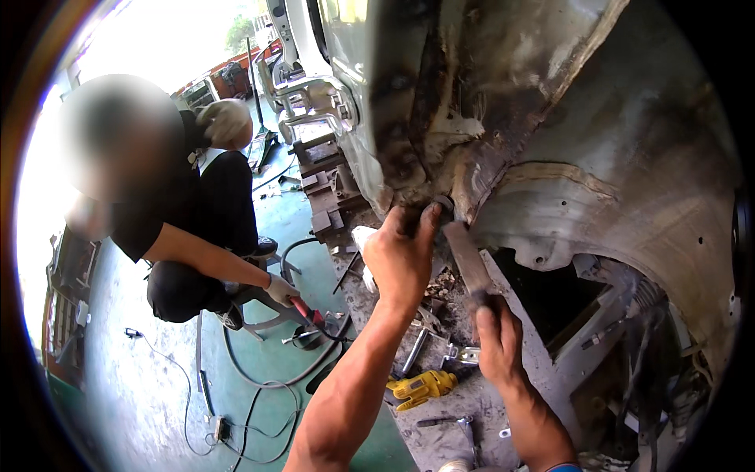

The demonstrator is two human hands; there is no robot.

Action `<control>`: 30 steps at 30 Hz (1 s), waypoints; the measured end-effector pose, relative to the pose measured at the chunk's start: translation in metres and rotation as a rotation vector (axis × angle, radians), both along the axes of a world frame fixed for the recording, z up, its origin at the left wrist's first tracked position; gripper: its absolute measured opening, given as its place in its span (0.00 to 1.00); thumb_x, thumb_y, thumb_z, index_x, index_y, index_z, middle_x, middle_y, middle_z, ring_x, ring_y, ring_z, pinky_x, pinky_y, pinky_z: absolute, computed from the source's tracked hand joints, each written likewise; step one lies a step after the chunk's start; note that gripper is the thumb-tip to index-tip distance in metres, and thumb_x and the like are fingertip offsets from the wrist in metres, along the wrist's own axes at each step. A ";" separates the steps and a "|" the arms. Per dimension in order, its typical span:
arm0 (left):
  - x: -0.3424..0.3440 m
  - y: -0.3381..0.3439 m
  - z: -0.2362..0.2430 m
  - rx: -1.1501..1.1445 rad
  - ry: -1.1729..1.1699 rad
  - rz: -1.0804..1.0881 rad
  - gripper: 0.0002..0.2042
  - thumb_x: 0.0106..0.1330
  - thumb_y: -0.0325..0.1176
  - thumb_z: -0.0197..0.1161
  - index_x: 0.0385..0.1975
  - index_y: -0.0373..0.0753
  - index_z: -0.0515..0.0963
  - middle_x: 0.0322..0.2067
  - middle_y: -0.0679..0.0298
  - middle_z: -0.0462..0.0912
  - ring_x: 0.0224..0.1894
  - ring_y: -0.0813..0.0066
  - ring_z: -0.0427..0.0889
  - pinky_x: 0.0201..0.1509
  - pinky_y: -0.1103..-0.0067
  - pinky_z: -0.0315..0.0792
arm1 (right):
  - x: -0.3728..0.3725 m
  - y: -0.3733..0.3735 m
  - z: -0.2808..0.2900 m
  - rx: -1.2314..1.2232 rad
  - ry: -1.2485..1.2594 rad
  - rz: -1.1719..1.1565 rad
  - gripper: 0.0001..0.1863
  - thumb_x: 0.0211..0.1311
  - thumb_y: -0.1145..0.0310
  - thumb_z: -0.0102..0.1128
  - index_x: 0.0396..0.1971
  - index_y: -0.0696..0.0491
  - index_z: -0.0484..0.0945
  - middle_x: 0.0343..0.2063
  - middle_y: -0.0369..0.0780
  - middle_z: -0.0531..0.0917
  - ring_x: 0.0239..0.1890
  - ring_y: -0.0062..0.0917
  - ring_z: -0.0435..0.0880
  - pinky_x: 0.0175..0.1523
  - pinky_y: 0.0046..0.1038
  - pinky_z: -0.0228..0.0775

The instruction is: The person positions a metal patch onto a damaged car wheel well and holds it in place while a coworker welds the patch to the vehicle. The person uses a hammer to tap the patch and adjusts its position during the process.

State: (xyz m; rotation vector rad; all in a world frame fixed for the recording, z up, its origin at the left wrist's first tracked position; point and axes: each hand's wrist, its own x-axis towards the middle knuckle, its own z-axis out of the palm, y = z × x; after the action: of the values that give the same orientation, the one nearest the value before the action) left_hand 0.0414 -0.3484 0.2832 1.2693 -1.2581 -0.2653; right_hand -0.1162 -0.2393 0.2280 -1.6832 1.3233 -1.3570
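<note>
My left hand (401,252) presses against the rusted lower edge of a car body panel (503,94), fingers spread on the metal near the wheel arch. My right hand (497,340) grips the handle of a hammer (465,256), whose shaft angles up toward the spot by my left fingertips. The hammer head is partly hidden behind my left hand.
A yellow power tool (422,387) and a wrench (415,350) lie on the dirty sill below. A crouching person in black on the left holds a red-handled tool (308,312) on the green floor. Cables (259,393) snake across the floor. The open wheel arch (621,315) gapes at right.
</note>
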 end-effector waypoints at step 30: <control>0.006 -0.008 -0.014 -0.038 0.129 -0.098 0.12 0.59 0.36 0.72 0.24 0.33 0.80 0.17 0.52 0.80 0.18 0.61 0.81 0.25 0.73 0.72 | -0.010 -0.041 0.074 -0.298 0.771 -0.110 0.20 0.71 0.51 0.52 0.33 0.56 0.72 0.20 0.46 0.80 0.21 0.45 0.80 0.25 0.42 0.71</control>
State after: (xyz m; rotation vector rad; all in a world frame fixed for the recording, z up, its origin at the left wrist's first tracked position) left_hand 0.0478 -0.3561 0.2687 1.1421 -1.2103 -0.3863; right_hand -0.1263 -0.2804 0.3021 -2.5256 1.6909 -1.0201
